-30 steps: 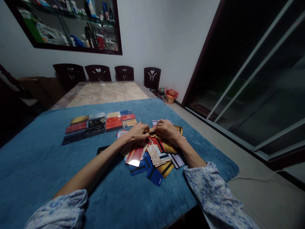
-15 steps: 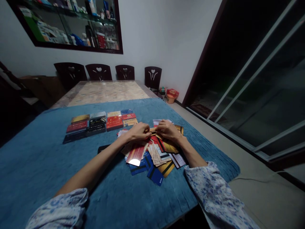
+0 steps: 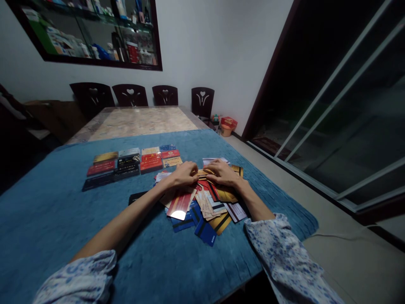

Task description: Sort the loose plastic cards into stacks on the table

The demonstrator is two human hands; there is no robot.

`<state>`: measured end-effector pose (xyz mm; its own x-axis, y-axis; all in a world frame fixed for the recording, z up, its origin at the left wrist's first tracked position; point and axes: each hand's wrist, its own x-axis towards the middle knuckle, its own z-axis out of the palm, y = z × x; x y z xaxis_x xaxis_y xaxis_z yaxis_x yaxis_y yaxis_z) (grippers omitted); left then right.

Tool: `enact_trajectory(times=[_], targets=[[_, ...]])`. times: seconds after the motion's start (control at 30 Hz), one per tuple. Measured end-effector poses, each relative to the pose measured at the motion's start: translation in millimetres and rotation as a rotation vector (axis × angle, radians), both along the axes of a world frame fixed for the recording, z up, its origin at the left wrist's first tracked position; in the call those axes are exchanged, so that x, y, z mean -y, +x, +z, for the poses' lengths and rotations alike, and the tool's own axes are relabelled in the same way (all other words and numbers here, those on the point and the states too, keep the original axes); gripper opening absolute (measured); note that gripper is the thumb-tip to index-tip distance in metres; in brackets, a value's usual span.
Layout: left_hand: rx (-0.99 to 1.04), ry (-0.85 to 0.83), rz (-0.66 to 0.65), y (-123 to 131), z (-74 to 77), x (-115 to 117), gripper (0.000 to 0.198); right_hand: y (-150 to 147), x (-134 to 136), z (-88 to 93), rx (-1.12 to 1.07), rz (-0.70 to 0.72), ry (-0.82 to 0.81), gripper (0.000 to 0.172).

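Between my hands is a gold card (image 3: 203,173) with a dark stripe, above a loose pile of cards. My left hand (image 3: 186,174) has its curled fingers at the card's left end, and my right hand (image 3: 220,171) grips the right end. Whether more cards lie under it I cannot make out. Below my hands spread a red card (image 3: 179,207), blue cards (image 3: 205,231), beige cards (image 3: 205,204) and gold cards (image 3: 226,194), overlapping at many angles. A pale card (image 3: 236,212) lies at the right of the pile.
Neat card stacks (image 3: 152,162) stand in rows on the blue cloth (image 3: 72,219), left of the pile. A black object (image 3: 136,197) lies partly behind my left forearm. Chairs (image 3: 129,96) line the table's far end, and a glass door (image 3: 332,105) is at the right.
My fingers have shifted slightly on the gold card, and more of its face shows between them. The pile and the stacks have stayed in place; the view has moved a little.
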<state>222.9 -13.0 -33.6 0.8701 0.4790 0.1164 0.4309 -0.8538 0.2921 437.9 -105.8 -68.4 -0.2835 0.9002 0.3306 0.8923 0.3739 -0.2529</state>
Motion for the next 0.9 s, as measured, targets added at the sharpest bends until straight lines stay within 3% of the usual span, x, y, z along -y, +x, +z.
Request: enact_trajectory(times=[0.23, 0.9], targets=[[0.06, -0.017, 0.017, 0.2, -8.4, -6.1, 0.019, 0.0, -0.2, 3.3, -0.007, 0.011, -0.01, 0.029], [0.099, -0.169, 0.047, -0.9, -5.2, -11.4, 0.031, 2.1, -6.5, -4.2, -0.061, 0.014, 0.105, 0.035]])
